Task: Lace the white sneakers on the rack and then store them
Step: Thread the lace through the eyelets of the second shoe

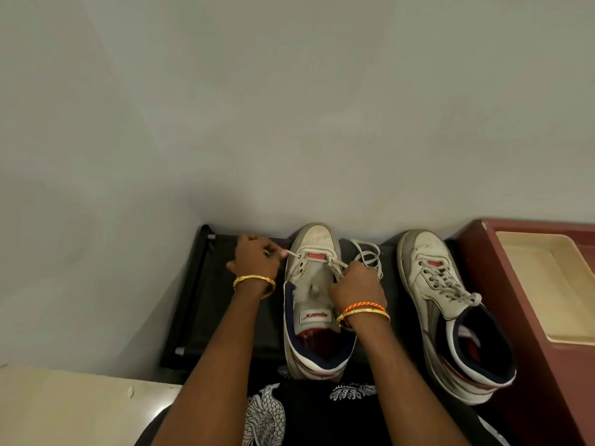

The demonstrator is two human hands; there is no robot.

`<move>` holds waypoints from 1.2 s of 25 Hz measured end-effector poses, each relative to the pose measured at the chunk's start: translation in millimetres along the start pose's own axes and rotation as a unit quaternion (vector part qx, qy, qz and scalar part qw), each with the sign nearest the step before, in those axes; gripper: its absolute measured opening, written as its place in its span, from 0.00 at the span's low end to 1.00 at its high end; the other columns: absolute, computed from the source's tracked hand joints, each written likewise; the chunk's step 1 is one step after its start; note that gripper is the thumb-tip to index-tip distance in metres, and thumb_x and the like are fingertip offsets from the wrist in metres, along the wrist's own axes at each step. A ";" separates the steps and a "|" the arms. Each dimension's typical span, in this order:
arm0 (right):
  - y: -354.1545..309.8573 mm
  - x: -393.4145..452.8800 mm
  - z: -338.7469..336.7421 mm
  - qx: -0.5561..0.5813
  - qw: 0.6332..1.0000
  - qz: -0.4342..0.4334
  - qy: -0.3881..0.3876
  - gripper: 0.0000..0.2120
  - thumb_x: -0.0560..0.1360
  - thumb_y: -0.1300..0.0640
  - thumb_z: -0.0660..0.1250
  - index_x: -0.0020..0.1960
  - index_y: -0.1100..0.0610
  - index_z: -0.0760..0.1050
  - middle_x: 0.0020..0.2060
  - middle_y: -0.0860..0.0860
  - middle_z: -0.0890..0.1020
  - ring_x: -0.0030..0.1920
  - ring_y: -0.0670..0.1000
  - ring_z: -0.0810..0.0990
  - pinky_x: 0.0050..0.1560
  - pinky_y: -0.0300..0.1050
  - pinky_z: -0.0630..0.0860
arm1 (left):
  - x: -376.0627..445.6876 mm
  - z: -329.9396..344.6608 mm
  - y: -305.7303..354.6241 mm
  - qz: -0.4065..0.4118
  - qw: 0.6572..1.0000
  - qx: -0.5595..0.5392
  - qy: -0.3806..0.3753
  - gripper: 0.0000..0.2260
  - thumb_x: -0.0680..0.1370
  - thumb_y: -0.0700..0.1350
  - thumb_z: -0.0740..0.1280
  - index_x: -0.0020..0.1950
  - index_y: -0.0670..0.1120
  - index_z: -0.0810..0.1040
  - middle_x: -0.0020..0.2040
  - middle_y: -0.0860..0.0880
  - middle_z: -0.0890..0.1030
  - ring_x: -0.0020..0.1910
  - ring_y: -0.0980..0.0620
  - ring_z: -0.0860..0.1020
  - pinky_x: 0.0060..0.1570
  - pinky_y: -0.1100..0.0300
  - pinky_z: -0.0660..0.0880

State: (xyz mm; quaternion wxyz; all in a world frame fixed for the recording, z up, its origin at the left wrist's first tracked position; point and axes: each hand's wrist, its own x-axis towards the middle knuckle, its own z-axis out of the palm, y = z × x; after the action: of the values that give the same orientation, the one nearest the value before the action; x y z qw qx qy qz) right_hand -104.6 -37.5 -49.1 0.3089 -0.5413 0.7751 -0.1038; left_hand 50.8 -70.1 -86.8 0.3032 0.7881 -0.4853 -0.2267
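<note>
- Your left hand (254, 257) is curled, pinching the tip of the lace (367, 254) just left of the near-unlaced sneaker (314, 304), which stands on the black rack (206, 294), toe to the wall (289, 107).
- Your right hand (355, 283) is closed over the lace at the right eyelets of that same shoe; loose loops lie just beyond your knuckles.
- The second sneaker (450, 313) sits to the right, apart from the first, already laced.
- A dark red cabinet (547, 365) stands hard against the rack's right end, with a cream tray (547, 284) on top.
- Pale floor (64, 410) shows near left; your patterned black clothing (309, 413) fills the near edge.
</note>
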 end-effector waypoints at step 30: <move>23.2 13.4 -13.5 0.125 0.992 0.009 -0.034 0.05 0.73 0.59 0.66 0.42 0.59 0.71 0.41 0.54 0.76 0.35 0.49 0.72 0.32 0.38 0.66 | -13.4 18.9 5.2 0.071 0.981 -0.008 -0.178 0.04 0.77 0.41 0.66 0.46 0.42 0.72 0.48 0.45 0.71 0.45 0.50 0.71 0.45 0.61 0.68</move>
State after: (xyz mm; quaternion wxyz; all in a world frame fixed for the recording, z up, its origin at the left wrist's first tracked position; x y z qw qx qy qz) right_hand -133.5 -42.9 -54.9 0.4011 -0.4947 0.7500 -0.1785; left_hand 29.6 -64.7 -95.8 0.2338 0.6960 -0.5847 -0.3450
